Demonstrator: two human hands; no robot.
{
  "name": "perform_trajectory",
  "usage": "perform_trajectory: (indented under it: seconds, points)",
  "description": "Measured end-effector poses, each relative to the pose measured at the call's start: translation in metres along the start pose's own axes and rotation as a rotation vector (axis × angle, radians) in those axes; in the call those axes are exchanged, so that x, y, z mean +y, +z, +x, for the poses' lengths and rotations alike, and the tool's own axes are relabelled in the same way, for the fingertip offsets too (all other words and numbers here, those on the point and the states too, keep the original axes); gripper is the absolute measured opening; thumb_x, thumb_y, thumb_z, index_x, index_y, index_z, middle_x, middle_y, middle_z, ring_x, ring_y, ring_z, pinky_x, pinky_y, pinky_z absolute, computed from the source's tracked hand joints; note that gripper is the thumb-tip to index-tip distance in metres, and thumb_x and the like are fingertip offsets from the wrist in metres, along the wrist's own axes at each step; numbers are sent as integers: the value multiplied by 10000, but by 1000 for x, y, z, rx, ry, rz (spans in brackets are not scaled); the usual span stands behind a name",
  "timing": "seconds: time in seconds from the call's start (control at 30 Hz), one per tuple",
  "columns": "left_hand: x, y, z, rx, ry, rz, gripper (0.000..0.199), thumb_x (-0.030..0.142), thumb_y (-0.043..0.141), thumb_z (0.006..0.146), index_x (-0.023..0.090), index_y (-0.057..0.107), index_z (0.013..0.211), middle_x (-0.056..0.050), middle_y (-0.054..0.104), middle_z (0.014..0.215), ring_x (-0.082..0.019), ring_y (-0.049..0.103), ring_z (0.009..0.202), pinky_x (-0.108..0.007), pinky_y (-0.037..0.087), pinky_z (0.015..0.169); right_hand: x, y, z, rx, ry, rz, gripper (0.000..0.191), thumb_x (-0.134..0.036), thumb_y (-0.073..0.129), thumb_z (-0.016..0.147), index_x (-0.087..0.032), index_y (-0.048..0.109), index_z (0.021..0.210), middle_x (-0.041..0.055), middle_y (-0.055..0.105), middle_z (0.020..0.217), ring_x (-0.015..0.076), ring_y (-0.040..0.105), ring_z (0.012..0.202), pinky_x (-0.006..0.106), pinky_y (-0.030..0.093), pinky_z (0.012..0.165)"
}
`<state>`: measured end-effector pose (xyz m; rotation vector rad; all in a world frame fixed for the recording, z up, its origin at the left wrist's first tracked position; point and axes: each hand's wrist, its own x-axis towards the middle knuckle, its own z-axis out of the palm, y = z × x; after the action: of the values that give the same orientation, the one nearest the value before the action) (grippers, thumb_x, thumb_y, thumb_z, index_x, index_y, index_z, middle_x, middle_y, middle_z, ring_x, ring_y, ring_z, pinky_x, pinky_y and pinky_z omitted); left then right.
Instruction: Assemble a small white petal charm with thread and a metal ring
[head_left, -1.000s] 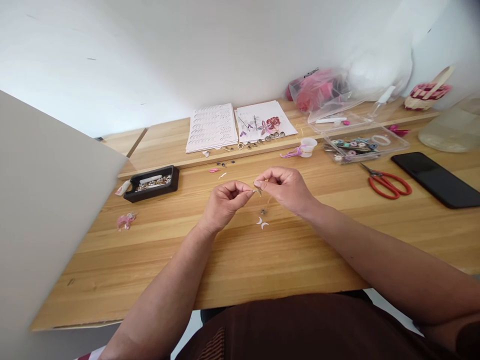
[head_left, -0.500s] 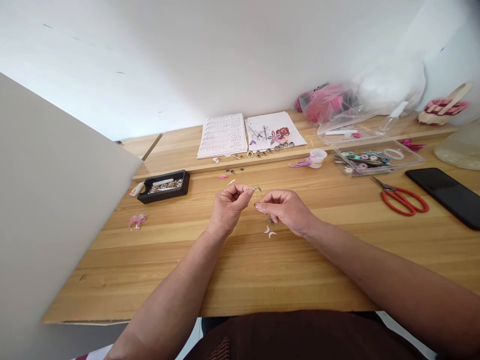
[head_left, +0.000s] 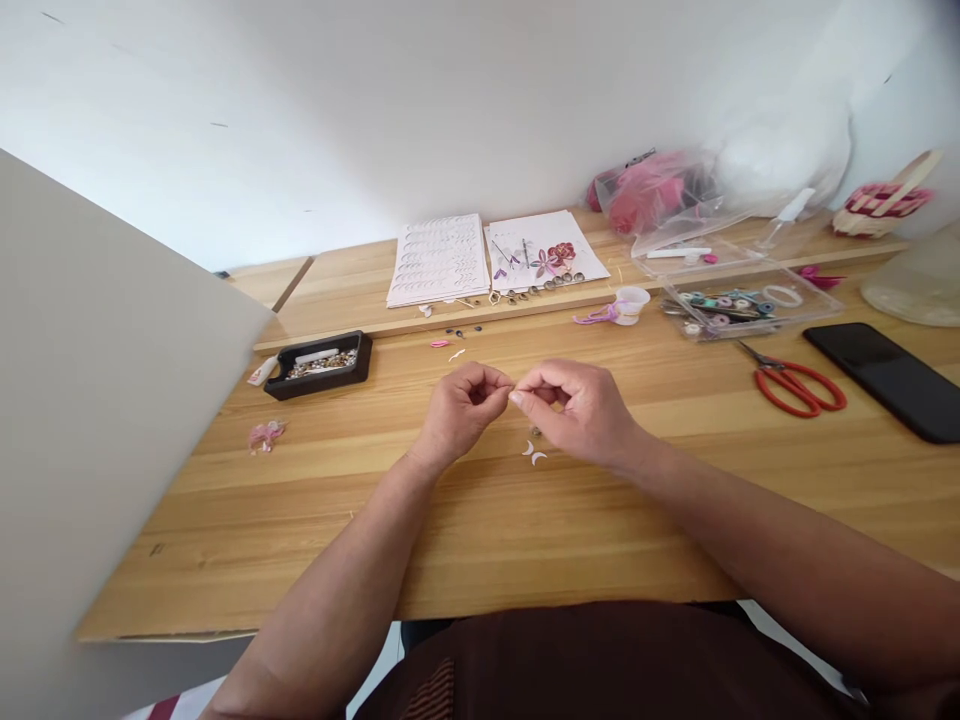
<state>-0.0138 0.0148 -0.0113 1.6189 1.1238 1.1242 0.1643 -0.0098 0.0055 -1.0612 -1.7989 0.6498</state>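
Over the middle of the table, my left hand and my right hand are both closed, thumb against forefinger, with their fingertips meeting. A thin wire-like strand is pinched between them, mostly hidden by the fingers. Its exact kind is too small to make out. Just below the fingertips, two small white crescent pieces lie on the wood. A tiny dark bit shows beside my right hand.
Left stands a black tray of beads, with a pink cluster nearer. Printed sheets lie along the raised back ledge. To the right are a small white cup, a clear box, red-handled scissors and a black phone.
My right hand has risen and come in to my left, closing the gap between their fingertips. The curved strand that showed between them is now mostly hidden. The view has shifted slightly.
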Motion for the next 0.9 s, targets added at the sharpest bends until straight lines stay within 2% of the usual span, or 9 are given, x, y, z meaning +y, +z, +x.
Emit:
perform_trajectory:
  seconds: [0.1, 0.27, 0.43, 0.53, 0.73, 0.9]
  points:
    - [2, -1, -2, -101, 8, -48, 185, 312, 749, 784, 145, 670, 777, -7, 621, 692, -95, 489, 609, -232, 381, 576, 4, -8, 8, -13, 60, 71, 145, -258, 678, 818, -164, 662, 710, -37, 511, 589, 92, 413, 556, 258, 320, 537]
    - [7, -2, -4, -212, -10, -208, 245, 360, 787, 784, 144, 672, 766, -4, 618, 687, -82, 468, 600, -230, 375, 579, 19, -9, 18, -87, 256, 370, 241, -362, 726, 778, -167, 632, 673, -41, 486, 598, 90, 383, 567, 266, 289, 534]
    - [6, -1, -2, -131, -48, -320, 290, 404, 817, 752, 149, 679, 763, 35, 536, 590, -62, 373, 533, -230, 302, 526, 21, 2, 15, -145, 569, 676, 312, -416, 813, 651, -184, 608, 686, -79, 426, 527, 56, 293, 453, 239, 194, 445]
    - [4, 0, 0, -40, -79, -337, 310, 428, 813, 744, 154, 667, 753, 44, 510, 569, -64, 367, 526, -232, 293, 521, 18, 7, 11, -167, 668, 784, 347, -391, 838, 625, -186, 561, 662, -82, 440, 514, 41, 300, 423, 220, 193, 426]
    - [5, 2, 2, 141, -116, -277, 301, 416, 801, 725, 153, 657, 742, 36, 536, 607, -67, 404, 548, -225, 327, 540, 14, 15, 3, -157, 640, 720, 365, -431, 822, 664, -179, 558, 651, -34, 571, 604, 56, 409, 433, 239, 327, 441]
    - [4, 1, 2, 159, -111, -123, 245, 372, 767, 743, 146, 673, 753, 11, 581, 638, -84, 453, 571, -223, 344, 540, 8, 13, 1, -93, 421, 392, 263, -394, 728, 775, -185, 594, 687, -30, 539, 606, 85, 416, 496, 259, 331, 485]
